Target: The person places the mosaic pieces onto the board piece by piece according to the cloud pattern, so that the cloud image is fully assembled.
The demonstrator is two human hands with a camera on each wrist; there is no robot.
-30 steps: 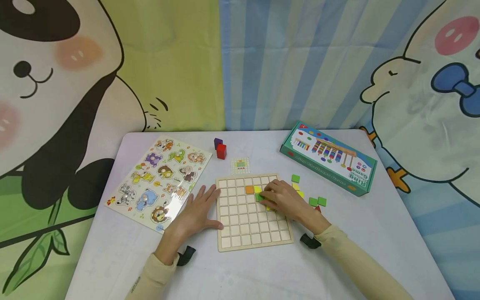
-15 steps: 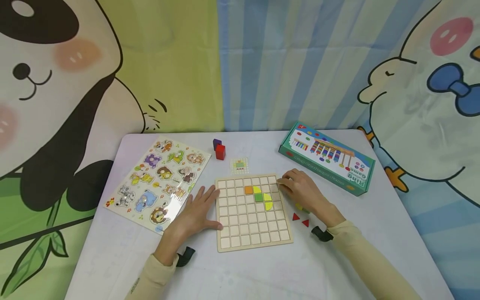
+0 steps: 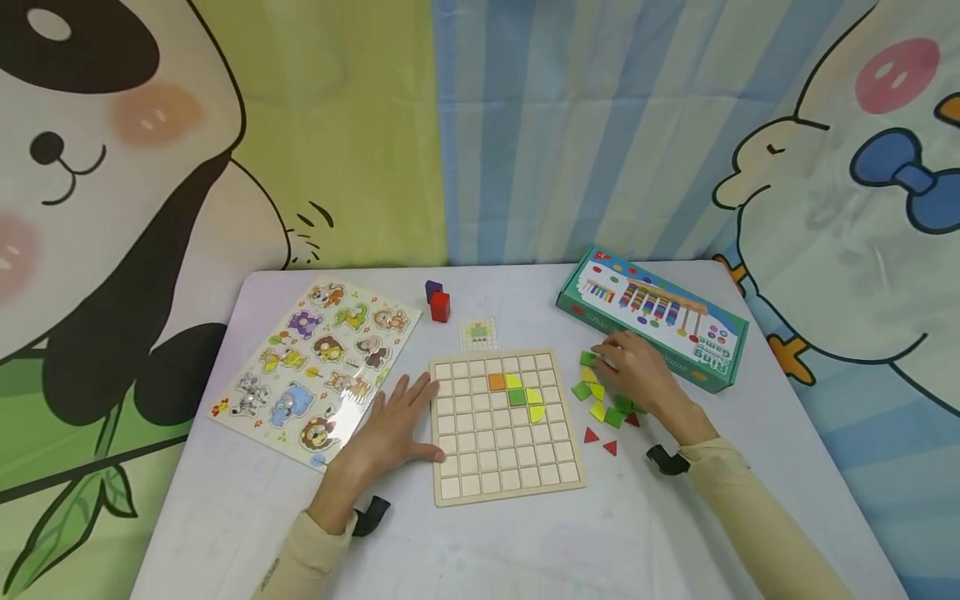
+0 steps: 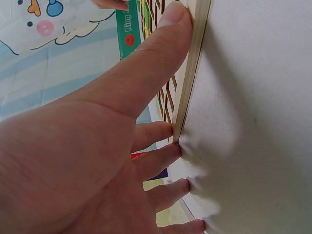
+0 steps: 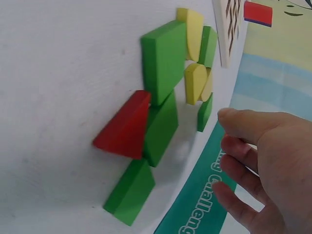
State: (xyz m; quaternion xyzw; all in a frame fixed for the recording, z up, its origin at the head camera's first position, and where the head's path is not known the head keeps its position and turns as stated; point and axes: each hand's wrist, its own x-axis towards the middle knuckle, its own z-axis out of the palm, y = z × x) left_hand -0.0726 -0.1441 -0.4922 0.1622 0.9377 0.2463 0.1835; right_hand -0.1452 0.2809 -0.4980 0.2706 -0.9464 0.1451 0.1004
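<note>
A wooden grid board (image 3: 487, 442) lies mid-table, with an orange square (image 3: 497, 382), a green square (image 3: 517, 397) and several yellow rounded pieces (image 3: 537, 413) in its cells. My left hand (image 3: 393, 429) rests at the board's left edge, fingers spread, the thumb on the rim in the left wrist view. Over loose pieces right of the board hovers my right hand (image 3: 637, 375). Its fingers are loosely bent, and nothing shows between them in the right wrist view. Those pieces include green squares (image 5: 165, 63), yellow rounded ones (image 5: 196, 83) and a red triangle (image 5: 124, 126).
A small pattern card (image 3: 478, 333) lies behind the board, near red (image 3: 440, 307) and purple blocks (image 3: 433, 289). On the left is an animal puzzle board (image 3: 318, 367). A green game box (image 3: 652, 317) stands at the back right, close to my right hand.
My right hand has left the board and moved right to the loose pieces, uncovering the yellow pieces in the grid and two red triangles. My left hand has stayed in place.
</note>
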